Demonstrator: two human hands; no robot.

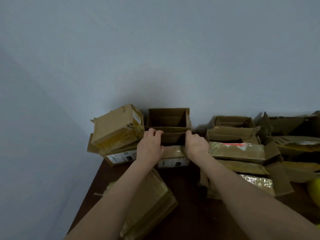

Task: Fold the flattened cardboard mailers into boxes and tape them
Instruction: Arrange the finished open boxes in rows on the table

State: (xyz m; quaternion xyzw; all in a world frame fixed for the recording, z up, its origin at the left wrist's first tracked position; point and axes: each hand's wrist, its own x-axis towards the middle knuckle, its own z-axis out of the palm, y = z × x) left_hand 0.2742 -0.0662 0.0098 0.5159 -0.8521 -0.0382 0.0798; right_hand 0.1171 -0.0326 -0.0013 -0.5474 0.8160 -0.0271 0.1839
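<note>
Box (pixel 173 138) sits gripped between left hand (pixel 151 144) and right hand (pixel 196 144).

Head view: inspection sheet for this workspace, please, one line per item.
Surface: dark brown table, largely covered with cardboard.
Job's things: open box in the middle, seemingly on top of a taped box; two closed boxes stacked at left; flat mailers near the left forearm; pile of mailers at right, some half opened. No tape roll seen.
Clutter: yellow-green object at the right edge, cut off.
Hands: left hand grips the open box's left side, right hand its right side.
Cables: nothing seen.
Surroundings: plain grey-blue wall behind the table.
</note>
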